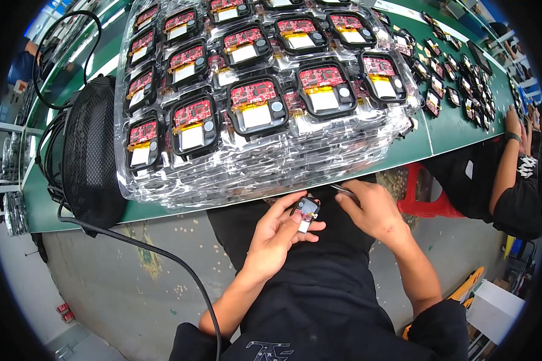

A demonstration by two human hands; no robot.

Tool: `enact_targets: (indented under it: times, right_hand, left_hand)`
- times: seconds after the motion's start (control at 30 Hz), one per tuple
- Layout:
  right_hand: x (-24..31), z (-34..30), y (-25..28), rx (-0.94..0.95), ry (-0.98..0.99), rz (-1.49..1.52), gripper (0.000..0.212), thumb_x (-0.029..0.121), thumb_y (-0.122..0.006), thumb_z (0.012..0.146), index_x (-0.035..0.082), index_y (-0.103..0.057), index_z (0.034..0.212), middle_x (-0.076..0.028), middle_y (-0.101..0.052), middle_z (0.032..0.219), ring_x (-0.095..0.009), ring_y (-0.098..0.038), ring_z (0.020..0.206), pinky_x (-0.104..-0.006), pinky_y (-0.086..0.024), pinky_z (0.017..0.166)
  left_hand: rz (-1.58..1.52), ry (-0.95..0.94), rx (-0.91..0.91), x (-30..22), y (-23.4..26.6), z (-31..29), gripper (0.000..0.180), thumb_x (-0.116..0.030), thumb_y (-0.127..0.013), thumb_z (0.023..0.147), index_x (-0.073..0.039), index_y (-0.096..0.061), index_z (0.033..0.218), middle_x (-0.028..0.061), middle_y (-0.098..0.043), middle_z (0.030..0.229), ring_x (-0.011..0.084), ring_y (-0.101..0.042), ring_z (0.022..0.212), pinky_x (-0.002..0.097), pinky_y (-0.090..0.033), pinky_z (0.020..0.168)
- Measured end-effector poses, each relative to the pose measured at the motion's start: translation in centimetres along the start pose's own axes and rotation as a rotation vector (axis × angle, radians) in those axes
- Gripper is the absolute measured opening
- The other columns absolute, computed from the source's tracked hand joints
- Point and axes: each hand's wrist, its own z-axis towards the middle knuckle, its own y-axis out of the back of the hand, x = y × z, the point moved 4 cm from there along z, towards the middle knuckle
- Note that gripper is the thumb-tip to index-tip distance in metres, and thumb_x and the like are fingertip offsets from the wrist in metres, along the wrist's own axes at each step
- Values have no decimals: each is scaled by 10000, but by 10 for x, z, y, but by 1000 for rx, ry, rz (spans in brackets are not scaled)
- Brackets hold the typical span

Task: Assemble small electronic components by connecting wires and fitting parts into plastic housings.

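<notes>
Just off the table's front edge, my left hand (pixel 275 236) is closed round a small black device housing (pixel 308 207). Its open inside faces up, showing a bit of red circuit board and a white block low down, with the thumb resting on it. To its right, my right hand (pixel 373 210) pinches slim silver tweezers (pixel 342 189), their tips pointing left toward the table edge. The tweezers and the housing are apart. Beyond both hands, a stack of clear plastic trays (pixel 247 174) carries rows of similar black housings (pixel 257 105) with red boards and white blocks.
The trays stand on a green table (pixel 412 141). Left of them sit a black mesh bag (pixel 93 150) and coiled cable; a black cable (pixel 168 256) hangs toward my left arm. More housings (pixel 451 66) lie at right, near another person's arm (pixel 507 162) and a red stool (pixel 424 195).
</notes>
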Motion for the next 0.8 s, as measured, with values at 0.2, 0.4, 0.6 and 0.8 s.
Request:
enact_targets:
  times: [0.2, 0.4, 0.6, 0.8]
  right_hand:
    - [17, -9, -2, -137, 79, 71, 95, 116, -679, 966, 22, -676, 971, -146, -658, 780, -396, -667, 731, -436, -525, 644]
    - [31, -26, -37, 98, -166, 714, 194, 134, -753, 955, 4, -611, 977, -53, -669, 797, -36, -515, 686, -252, -423, 604]
    - [26, -36, -64, -144, -223, 1137, 205, 94, -766, 936, -1, -606, 1023, -57, -716, 847, -5, -494, 659, -238, -397, 564]
    - [48, -32, -17, -240, 129, 320, 247, -117, -726, 849, -27, -719, 1079, -158, -758, 953, -213, -738, 753, -308, -588, 653]
  left_hand:
    - [-41, -20, -72, 1, -2, 1, 403, -118, -472, 1111, -21, -384, 1492, 228, -599, 1396, 335, -658, 1243, 429, -584, 983]
    - [10, -128, -124, 11, -1, 5, 405, -98, -499, 1102, -25, -391, 1486, 194, -650, 1319, 208, -644, 1186, 343, -505, 1028]
    - [114, -194, -133, 17, -3, 6, 381, -60, -526, 1088, 1, -447, 1456, 120, -708, 1217, 126, -649, 1102, 277, -497, 976]
    - [283, -187, -190, 14, -1, 0, 325, -8, -522, 1072, 29, -523, 1395, 125, -726, 1177, 156, -699, 1049, 280, -538, 931]
